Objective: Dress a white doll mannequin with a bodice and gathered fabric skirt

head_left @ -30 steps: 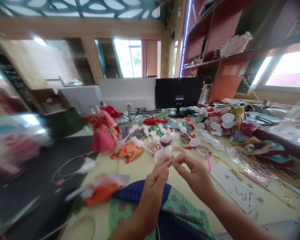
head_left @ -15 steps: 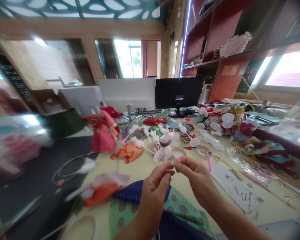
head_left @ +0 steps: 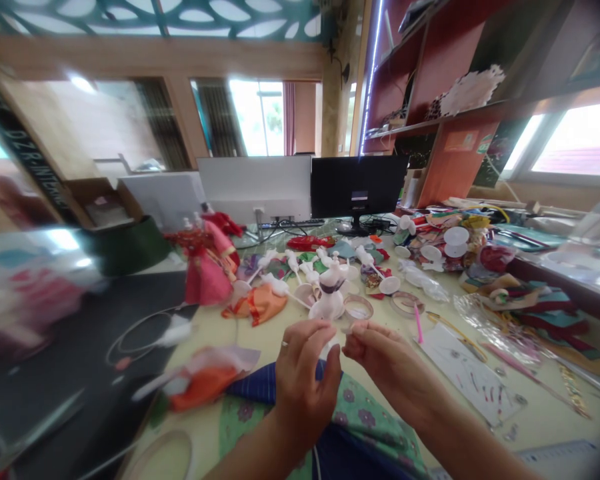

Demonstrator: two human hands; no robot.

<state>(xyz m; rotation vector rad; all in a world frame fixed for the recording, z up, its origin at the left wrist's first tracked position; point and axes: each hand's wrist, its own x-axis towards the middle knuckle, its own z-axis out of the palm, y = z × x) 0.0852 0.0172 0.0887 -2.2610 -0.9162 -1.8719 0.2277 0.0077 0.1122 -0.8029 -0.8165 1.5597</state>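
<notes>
Two bare hands meet over a green flowered cloth (head_left: 367,420) and a navy cloth (head_left: 253,385), which lie bunched at the near edge of the cream table, partly hidden by the wrists. The left hand (head_left: 307,373) is open, fingers curved and thumb apart; the right hand (head_left: 385,357) is pinched at the fingertips, and whether anything small sits between them I cannot tell. Left of the cloth lie a pale ring (head_left: 187,450) and a blurred orange piece (head_left: 200,387); to the right, a ruler (head_left: 560,452), a white sheet (head_left: 445,353) with small bits and a pink stick (head_left: 419,323). Just beyond the fingers, a white dress-form figure (head_left: 330,293) with a dark band blocks the way ahead, beside a tape roll (head_left: 359,307). More white figures and coloured fabric crowd behind, before two monitors (head_left: 360,190).
</notes>
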